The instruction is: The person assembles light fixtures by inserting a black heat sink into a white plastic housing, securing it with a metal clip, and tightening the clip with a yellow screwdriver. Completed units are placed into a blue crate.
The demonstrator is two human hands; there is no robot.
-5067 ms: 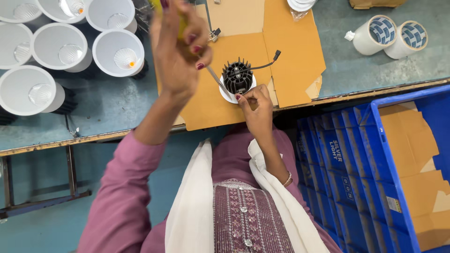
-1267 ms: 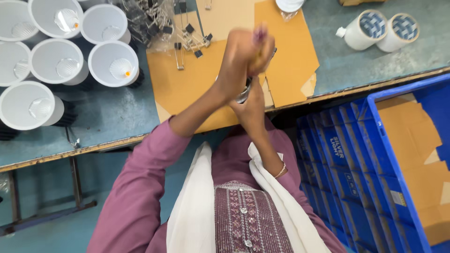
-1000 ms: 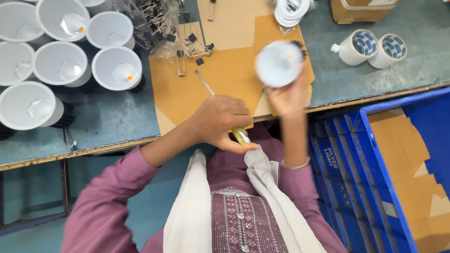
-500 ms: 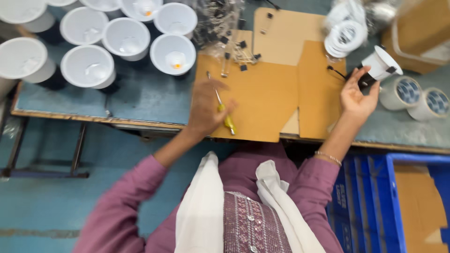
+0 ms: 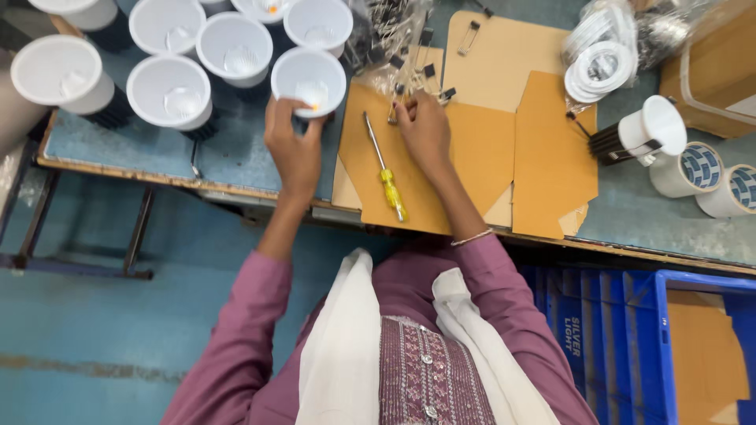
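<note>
- Screwdriver (image 5: 384, 169) now lies loose on the cardboard sheet (image 5: 480, 157), near edge; half a second ago my left hand held it.
- Left hand (image 5: 293, 145), left of the screwdriver, fingers closed on a white cup housing (image 5: 309, 81).
- Right hand (image 5: 424, 130), just right of it, pinching a spring clip (image 5: 394, 110).
- Beyond: about seven white cups, two rolls (image 5: 713, 179) far right.

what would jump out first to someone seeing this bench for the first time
The cluster of white round lamp housings at the bench's top left, with the left hand gripping the nearest white housing. Next, the yellow-handled screwdriver lying on the brown cardboard sheet mid-bench, beside the right hand reaching at the small metal spring clips.
</note>
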